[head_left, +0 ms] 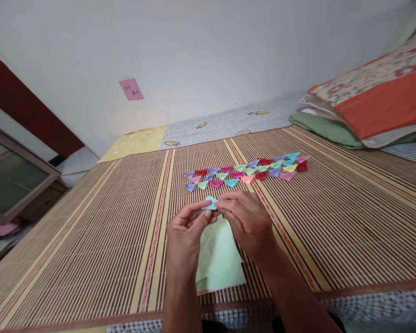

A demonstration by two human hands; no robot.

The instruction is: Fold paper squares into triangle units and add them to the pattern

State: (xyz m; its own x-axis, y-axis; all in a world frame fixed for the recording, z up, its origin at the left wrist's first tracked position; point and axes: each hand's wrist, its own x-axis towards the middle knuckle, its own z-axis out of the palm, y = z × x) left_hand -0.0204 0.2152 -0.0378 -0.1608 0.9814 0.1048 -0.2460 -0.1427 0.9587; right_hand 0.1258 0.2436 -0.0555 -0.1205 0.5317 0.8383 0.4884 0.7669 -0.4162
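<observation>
A small folded piece of light-blue paper (211, 202) is pinched between both hands. My left hand (187, 226) grips its left side with thumb and index finger. On the other side, the fingers of my right hand (250, 222) close on its right edge and partly cover it. Below the hands lies a stack of pale green paper sheets (222, 263), partly hidden by my left hand and wrist. Just beyond my fingers, several small folded paper triangles (231, 183) in blue, green, pink, red and other colours lie in rows.
A striped bamboo mat (125, 231) covers the bed. Folded bedding with an orange and floral cover (381, 101) is piled at the right. A pink note (131, 89) is stuck on the white wall (208, 51). A glass-paned cabinet (14, 171) stands at the left.
</observation>
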